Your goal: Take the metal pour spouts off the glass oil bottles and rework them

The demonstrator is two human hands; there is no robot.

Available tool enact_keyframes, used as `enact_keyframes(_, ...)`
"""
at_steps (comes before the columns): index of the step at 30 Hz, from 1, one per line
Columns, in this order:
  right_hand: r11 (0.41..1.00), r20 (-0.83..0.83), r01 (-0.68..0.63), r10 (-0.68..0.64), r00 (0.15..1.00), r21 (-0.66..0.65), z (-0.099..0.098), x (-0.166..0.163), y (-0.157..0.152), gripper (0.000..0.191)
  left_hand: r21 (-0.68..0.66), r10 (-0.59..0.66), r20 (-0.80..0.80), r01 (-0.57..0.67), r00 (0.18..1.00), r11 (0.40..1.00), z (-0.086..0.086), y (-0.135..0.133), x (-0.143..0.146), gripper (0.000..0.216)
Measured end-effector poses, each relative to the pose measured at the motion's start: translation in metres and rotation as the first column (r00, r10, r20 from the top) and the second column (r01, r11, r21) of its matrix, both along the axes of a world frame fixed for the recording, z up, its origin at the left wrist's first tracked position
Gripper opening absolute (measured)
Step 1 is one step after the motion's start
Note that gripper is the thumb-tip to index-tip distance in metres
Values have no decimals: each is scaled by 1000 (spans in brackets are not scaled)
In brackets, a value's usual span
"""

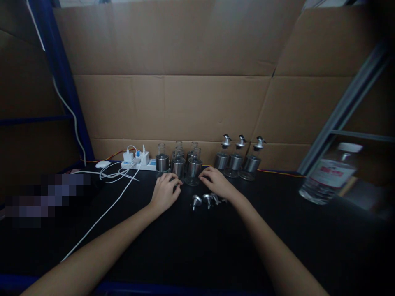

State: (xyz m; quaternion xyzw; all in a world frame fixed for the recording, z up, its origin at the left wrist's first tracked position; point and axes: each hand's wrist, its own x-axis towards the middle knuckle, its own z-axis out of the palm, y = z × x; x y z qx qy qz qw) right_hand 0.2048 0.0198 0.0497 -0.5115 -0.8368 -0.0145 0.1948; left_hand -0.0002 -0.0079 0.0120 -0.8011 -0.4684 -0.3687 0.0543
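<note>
Both my hands reach to the far side of a black table [191,246]. My left hand [165,191] lies with fingers curled, its fingertips near the base of an uncapped glass bottle [178,165]. My right hand [217,183] has fingers bent, tips beside another uncapped bottle [194,168]. Several such bottles with steel bands stand in a cluster there. Loose metal spout caps [205,200] lie between and just in front of my hands. Three capped bottles [236,160] stand in a row to the right. Whether either hand holds anything is unclear.
Cardboard walls [173,102] close off the back. A white power strip [138,162] with chargers and white cables [105,209] lies at the left. A large clear plastic water bottle [328,174] stands at the right by a metal shelf frame [348,102].
</note>
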Motion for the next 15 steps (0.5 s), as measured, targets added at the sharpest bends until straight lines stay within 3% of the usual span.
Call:
enact_keyframes(5, 978, -68, 190, -184, 981, 84, -2, 22, 17, 25, -6, -15, -8, 15, 1000, 1000, -1, 1, 0, 16)
enact_keyframes(10, 858, -164, 457, -428, 889, 236, -2, 40, 36, 38, -18, -25, -16, 25, 1000, 1000, 0, 1, 0, 16)
enact_keyframes(12, 842, -153, 485, -460, 874, 238, 1, 44, 43, 44, -22, -29, -4, 29, 1000, 999, 0, 1, 1, 16)
enact_keyframes(15, 867, -86, 446, -439, 895, 221, 6, 48, 54, 51, -20, -62, 25, 63, 998, 998, 2, 1, 1, 19)
